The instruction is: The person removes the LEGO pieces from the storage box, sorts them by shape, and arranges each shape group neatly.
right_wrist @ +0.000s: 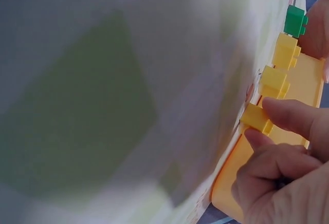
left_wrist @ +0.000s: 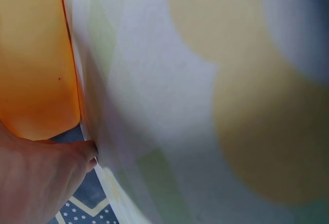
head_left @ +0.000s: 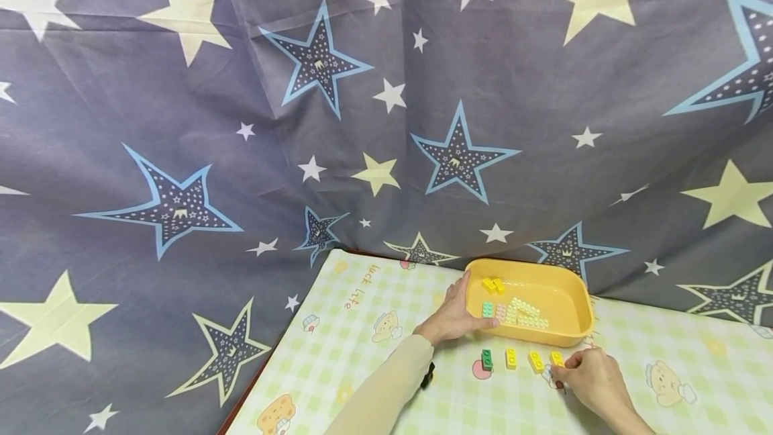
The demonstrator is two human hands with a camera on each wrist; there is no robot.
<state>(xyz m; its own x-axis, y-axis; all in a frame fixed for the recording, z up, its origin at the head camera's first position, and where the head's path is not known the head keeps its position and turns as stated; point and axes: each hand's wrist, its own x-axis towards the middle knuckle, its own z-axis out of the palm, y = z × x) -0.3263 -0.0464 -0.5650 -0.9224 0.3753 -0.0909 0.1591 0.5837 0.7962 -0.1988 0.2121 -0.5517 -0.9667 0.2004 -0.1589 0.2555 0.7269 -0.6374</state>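
Observation:
My left hand [head_left: 453, 314] holds the left end of a yellow-orange tray [head_left: 574, 337], thumb along the front rim and fingers round the side. In front of the tray, a row of small toy building bricks lies on the cloth: a green brick [head_left: 486, 359] at the left, a yellow brick [head_left: 510, 358], another yellow brick [head_left: 535, 362], and a third yellow brick [head_left: 557, 358] at the right end. That last yellow brick [right_wrist: 255, 118] is pinched between thumb and forefinger of my right hand [head_left: 594, 381], low at the cloth.
Inside the tray are two yellow bricks [head_left: 493, 285], a light green brick [head_left: 486, 309], a pink brick [head_left: 500, 313] and several pale yellow bricks [head_left: 524, 314]. A checked cloth [head_left: 326, 354] covers the table. Behind it hangs a star-patterned curtain [head_left: 362, 133].

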